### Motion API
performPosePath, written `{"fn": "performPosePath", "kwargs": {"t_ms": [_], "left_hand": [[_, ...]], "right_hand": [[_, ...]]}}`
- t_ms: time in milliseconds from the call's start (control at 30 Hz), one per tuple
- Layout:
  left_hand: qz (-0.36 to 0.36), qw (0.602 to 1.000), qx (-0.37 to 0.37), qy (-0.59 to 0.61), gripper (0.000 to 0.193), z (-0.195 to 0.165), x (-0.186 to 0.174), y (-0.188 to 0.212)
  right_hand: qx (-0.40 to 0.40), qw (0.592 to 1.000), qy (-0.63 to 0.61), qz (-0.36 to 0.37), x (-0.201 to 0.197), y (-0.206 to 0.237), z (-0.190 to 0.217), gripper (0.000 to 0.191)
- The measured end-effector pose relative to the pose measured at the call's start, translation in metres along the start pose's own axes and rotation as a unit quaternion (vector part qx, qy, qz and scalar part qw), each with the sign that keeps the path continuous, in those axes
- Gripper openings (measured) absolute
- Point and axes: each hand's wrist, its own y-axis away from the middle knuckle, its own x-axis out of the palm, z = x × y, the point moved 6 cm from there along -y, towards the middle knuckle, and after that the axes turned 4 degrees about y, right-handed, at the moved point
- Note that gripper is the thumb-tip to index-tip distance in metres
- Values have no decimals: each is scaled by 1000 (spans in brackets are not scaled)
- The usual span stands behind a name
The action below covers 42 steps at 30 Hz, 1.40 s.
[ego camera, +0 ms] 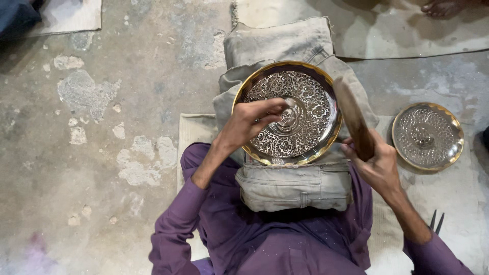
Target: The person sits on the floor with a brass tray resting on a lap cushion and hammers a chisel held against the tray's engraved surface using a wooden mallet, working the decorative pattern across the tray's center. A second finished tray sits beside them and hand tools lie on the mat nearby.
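Observation:
A round engraved metal plate (310,97) with a gold rim lies on a folded grey cloth pad (295,186) in front of me. My left hand (252,119) rests on the plate's left part, fingers pinched around a small tool whose tip touches the centre pattern. My right hand (374,163) grips a brown wooden mallet (351,117), raised and blurred over the plate's right rim.
A second, smaller engraved plate (428,135) lies on a mat to the right. Dark metal points (436,221) stick up by my right forearm. Bare cracked concrete floor (91,127) spreads left. Another person's foot (443,7) shows at the top right.

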Motion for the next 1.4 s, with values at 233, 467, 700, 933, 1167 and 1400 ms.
{"fn": "performPosePath", "kwargs": {"t_ms": [233, 467, 700, 933, 1167, 1400], "left_hand": [[-60, 996, -67, 14, 48, -6, -23, 18], [-61, 992, -107, 26, 44, 2, -7, 23], [-62, 990, -112, 63, 46, 10, 33, 16], [-54, 991, -111, 52, 52, 11, 52, 12], [-51, 995, -88, 7, 46, 14, 57, 10], [-39, 996, -77, 9, 47, 13, 57, 11]], "right_hand": [[56, 998, -19, 38, 30, -28, -3, 43], [11, 998, 42, -41, 1, -86, 8, 32], [-136, 984, -63, -100, -5, -118, 54, 27], [-30, 901, -432, -4, 30, -19, 38, 23], [93, 925, -361, 73, 34, 0, -4, 22], [-41, 992, -116, -22, -26, -18, 1, 63]]}}
